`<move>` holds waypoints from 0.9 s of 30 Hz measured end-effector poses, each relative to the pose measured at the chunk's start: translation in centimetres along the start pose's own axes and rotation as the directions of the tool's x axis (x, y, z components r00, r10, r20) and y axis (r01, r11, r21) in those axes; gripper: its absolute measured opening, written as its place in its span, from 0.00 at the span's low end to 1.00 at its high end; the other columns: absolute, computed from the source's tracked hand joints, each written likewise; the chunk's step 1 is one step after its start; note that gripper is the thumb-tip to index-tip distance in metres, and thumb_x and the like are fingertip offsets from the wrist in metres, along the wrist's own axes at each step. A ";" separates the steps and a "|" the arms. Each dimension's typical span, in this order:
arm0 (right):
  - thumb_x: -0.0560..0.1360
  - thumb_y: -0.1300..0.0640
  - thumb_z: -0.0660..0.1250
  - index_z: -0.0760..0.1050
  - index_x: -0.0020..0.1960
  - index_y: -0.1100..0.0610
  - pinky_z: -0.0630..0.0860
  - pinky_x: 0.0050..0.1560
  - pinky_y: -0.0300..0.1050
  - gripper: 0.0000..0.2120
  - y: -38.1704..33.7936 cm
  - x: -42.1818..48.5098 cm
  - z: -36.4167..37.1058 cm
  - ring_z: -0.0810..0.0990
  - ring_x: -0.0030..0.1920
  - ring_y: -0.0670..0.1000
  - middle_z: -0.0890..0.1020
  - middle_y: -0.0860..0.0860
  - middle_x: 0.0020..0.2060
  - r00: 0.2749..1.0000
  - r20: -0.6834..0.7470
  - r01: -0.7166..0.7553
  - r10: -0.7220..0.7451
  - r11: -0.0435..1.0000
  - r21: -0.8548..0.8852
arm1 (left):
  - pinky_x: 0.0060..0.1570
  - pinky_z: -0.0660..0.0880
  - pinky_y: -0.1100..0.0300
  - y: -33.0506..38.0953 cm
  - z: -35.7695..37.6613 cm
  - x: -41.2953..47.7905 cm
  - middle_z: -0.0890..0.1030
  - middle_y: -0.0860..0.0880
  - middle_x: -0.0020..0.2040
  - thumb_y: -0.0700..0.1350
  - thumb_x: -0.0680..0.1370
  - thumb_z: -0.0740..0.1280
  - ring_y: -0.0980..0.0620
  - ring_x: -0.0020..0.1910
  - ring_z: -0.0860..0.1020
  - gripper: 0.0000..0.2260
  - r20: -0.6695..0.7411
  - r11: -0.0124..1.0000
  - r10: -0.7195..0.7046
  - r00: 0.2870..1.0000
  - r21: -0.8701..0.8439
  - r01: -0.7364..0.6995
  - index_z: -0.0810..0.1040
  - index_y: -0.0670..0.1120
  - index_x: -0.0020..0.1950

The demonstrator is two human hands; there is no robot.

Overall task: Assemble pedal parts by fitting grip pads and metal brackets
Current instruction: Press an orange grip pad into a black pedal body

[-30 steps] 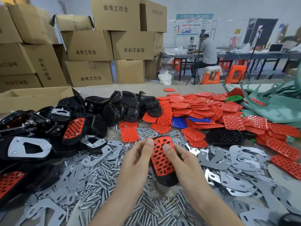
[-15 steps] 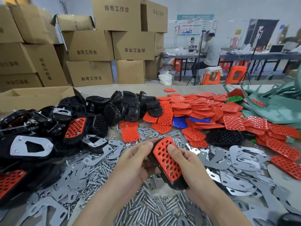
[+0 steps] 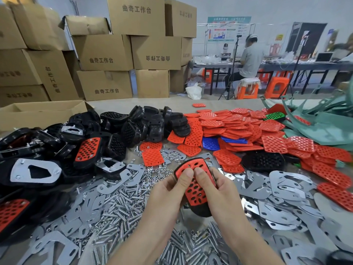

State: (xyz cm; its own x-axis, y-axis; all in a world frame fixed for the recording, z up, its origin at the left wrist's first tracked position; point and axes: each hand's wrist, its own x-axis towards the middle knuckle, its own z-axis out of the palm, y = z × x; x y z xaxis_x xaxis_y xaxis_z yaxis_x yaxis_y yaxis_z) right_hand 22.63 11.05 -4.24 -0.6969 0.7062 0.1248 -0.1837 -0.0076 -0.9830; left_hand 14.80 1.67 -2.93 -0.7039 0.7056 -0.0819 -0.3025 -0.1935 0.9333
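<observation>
Our left hand (image 3: 171, 190) and right hand (image 3: 219, 188) grip the black pedal body (image 3: 202, 211) at lower centre of the frame, both thumbs pressing its red grip pad (image 3: 196, 195); metal brackets (image 3: 282, 186) lie right, bolts (image 3: 118, 207) left.

Pedal (image 3: 195, 196) underside: not vis.

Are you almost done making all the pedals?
Not nearly. A few finished-looking pedals lie on the left. Right now the left hand and right hand hold one pedal, thumbs pressing on its red pad. Heaps of loose red pads, black bodies, metal brackets and bolts wait.
</observation>
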 end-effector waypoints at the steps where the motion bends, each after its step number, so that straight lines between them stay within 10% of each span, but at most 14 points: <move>1: 0.75 0.37 0.71 0.85 0.48 0.48 0.79 0.39 0.37 0.14 0.0 0.0 0.0 0.85 0.39 0.45 0.87 0.51 0.39 1.000 0.000 0.016 -0.016 1.000 -0.010 | 0.36 0.79 0.62 -0.1 0.1 -0.1 0.87 0.43 0.45 0.60 0.63 0.74 0.51 0.40 0.84 0.19 -0.020 1.000 0.009 1.000 0.030 -0.008 0.88 0.48 0.45; 12: 0.74 0.40 0.73 0.82 0.45 0.49 0.78 0.35 0.34 0.12 0.3 -0.7 1.1 0.82 0.35 0.41 0.84 0.46 0.35 0.995 -0.008 0.096 -0.096 0.993 0.074 | 0.56 0.78 0.50 -0.2 0.7 -0.4 0.86 0.39 0.54 0.55 0.68 0.74 0.44 0.52 0.85 0.20 -0.017 0.968 -0.121 0.993 -0.222 0.114 0.87 0.42 0.52; 16: 0.72 0.41 0.71 0.82 0.47 0.50 0.79 0.36 0.33 0.13 0.4 -0.7 1.0 0.84 0.37 0.41 0.86 0.47 0.38 0.997 0.021 0.074 -0.076 0.993 0.092 | 0.31 0.78 0.59 0.2 0.3 -0.5 0.87 0.44 0.44 0.56 0.68 0.73 0.50 0.37 0.85 0.12 0.018 0.982 -0.070 0.997 -0.175 0.072 0.89 0.49 0.42; 27: 0.75 0.41 0.68 0.83 0.51 0.41 0.78 0.46 0.32 0.08 -0.2 -0.4 0.7 0.85 0.46 0.42 0.87 0.45 0.46 0.989 -0.017 0.150 -0.150 0.989 -0.017 | 0.20 0.67 0.63 0.1 0.7 -1.0 0.85 0.48 0.39 0.61 0.65 0.72 0.50 0.34 0.81 0.17 -0.060 0.998 -0.040 0.997 -0.043 0.037 0.87 0.51 0.45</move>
State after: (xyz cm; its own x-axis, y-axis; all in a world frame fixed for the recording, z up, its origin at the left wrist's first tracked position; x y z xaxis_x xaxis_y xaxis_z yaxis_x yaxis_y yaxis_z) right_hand 22.48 10.23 -3.99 -0.6496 0.7112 0.2688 -0.2744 0.1104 -0.9553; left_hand 15.95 1.39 -2.55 -0.7287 0.6704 -0.1398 -0.3557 -0.1961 0.9138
